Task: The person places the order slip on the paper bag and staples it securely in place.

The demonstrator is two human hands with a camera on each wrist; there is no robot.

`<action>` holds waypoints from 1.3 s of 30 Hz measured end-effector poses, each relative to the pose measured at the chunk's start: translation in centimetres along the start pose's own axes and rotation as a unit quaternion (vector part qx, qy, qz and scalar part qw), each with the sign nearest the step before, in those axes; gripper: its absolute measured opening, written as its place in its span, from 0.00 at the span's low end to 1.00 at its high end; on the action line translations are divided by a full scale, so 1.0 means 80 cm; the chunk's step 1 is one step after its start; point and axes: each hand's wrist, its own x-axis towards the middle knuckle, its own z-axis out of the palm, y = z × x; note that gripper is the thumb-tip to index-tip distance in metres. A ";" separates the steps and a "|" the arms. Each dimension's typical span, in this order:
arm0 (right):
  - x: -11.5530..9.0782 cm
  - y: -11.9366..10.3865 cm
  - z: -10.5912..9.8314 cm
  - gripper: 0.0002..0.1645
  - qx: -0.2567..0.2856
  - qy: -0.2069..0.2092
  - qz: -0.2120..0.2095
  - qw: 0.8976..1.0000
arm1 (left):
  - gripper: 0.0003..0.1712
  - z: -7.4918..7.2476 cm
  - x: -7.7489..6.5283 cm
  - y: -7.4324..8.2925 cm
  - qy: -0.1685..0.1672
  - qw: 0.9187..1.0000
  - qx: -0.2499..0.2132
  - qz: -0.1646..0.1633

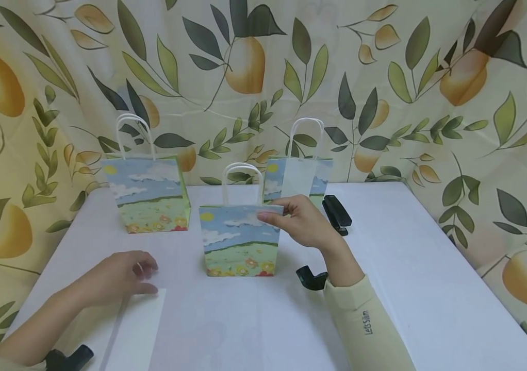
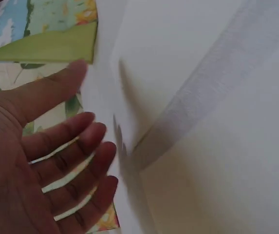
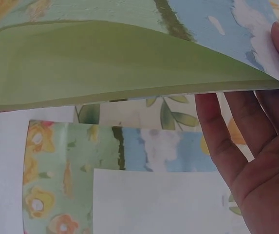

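Note:
My right hand (image 1: 307, 221) pinches the top right edge of a paper gift bag (image 1: 240, 242) standing at the middle of the table. Its thumb lies on the painted front and the fingers are behind. Sky, flowers and white handles mark this bag, and its green side panel (image 3: 90, 63) shows in the right wrist view. Over white paper sheets (image 1: 140, 330) at the front left, my left hand (image 1: 110, 275) holds nothing, its fingers loosely bent. In the left wrist view that hand (image 2: 51, 146) is beside the sheets, fingers spread a little.
A matching gift bag (image 1: 149, 198) stands at the back left. Another bag (image 1: 273, 178) at the back right has a white paper piece (image 1: 297, 178) on its front. Beside it lies a black stapler (image 1: 336, 212). A fruit-patterned curtain (image 1: 263, 118) hangs behind the table.

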 end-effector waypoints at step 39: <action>0.000 -0.001 0.002 0.12 0.000 0.003 0.015 1.000 | 0.23 0.008 -0.029 -0.009 -0.026 0.997 0.067 -0.016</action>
